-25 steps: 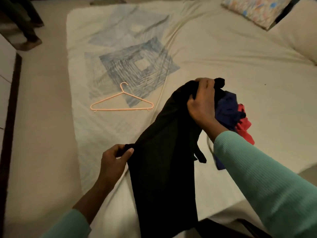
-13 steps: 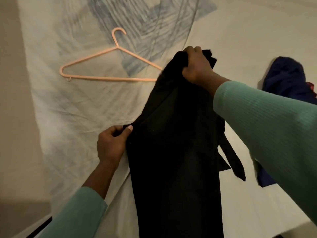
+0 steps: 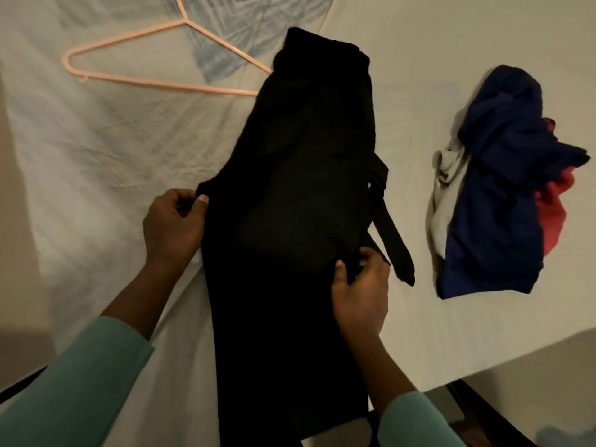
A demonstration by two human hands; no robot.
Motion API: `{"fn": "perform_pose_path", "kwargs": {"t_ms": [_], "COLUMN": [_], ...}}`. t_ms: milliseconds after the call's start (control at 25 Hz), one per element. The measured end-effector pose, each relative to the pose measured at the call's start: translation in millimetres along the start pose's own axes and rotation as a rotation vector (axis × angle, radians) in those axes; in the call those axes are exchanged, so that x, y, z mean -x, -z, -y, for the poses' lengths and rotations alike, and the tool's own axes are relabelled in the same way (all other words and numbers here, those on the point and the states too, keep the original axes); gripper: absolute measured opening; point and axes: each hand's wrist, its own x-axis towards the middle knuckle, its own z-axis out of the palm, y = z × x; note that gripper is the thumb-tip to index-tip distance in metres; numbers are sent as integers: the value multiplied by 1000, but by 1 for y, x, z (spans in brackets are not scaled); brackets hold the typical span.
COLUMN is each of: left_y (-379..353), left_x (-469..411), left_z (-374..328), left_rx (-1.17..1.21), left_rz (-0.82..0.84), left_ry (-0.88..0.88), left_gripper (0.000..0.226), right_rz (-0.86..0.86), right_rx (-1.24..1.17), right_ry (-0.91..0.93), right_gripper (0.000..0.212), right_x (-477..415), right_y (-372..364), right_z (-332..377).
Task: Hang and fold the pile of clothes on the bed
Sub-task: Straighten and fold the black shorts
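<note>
- Head view: I see the black garment (image 3: 290, 188) spread lengthwise on the bed (image 3: 419, 59), near end over the edge.
- Left hand (image 3: 172, 225) pinches its left edge, thumb against curled fingers.
- Right hand (image 3: 361, 295) pinches the right edge, beside a loose strap (image 3: 392, 233).
- Hanger (image 3: 161, 82) lies flat at far left, one tip hidden by the garment.
- Pile (image 3: 503, 188), navy, red and grey, sits right, apart.

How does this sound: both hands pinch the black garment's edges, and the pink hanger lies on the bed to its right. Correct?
Wrong side. The head view shows the hanger on the bed left of the garment; left hand and right hand do pinch its edges.
</note>
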Motion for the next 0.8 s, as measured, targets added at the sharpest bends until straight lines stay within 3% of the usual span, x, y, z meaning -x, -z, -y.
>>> {"fn": "perform_pose_path", "kwargs": {"t_ms": [120, 200, 320, 440, 520, 600, 680, 800], "left_y": [1, 2, -2, -8, -13, -13, -15, -13], "left_x": [29, 43, 60, 79, 86, 86, 93, 108], "left_z": [7, 10, 11, 19, 28, 30, 23, 13], "left_rx": [-108, -120, -57, -6, -39, 148, 469, 828], "left_rz": [23, -32, -87, 23, 90, 112, 165, 455], "left_ry": [42, 35, 95, 180, 177, 210, 353, 578], "left_gripper": [19, 17, 20, 34, 40, 30, 24, 27], "right_rz": [34, 51, 122, 298, 241, 99, 61, 82], "right_rx": [-31, -171, -456, -644, -676, -647, -581, -574], "right_ry": [-29, -63, -183, -201, -209, -222, -226, -236], "right_gripper": [36, 21, 13, 14, 15, 19, 22, 28], "right_x": [9, 7, 2, 4, 3, -1, -6, -9], "right_y": [0, 0, 9, 16, 18, 17, 16, 12], "right_z": [-22, -27, -33, -35, -35, -37, -44, -57]}}
